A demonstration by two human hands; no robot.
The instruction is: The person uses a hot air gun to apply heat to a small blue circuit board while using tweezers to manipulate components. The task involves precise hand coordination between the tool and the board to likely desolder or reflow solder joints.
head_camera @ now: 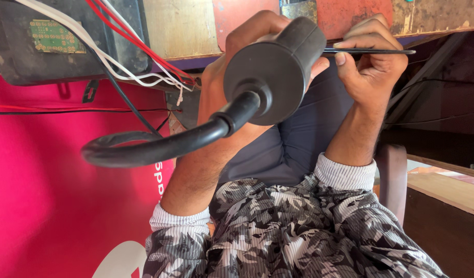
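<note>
left grip (pixel 231 67) wrapped round black cylinder tool (pixel 273 69), cable (pixel 159 146) trailing; right grip (pixel 373 62) pinching thin tweezers (pixel 371 51) just beside.

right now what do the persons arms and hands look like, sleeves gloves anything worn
Both hands are bare, with no gloves, rings or watch visible. The left hand and right hand come out of long sleeves pushed partway up the forearms. The left sleeve and right sleeve are ribbed knit fabric in a grey, black and white leaf-like pattern, ending in plain pale ribbed cuffs.
</note>
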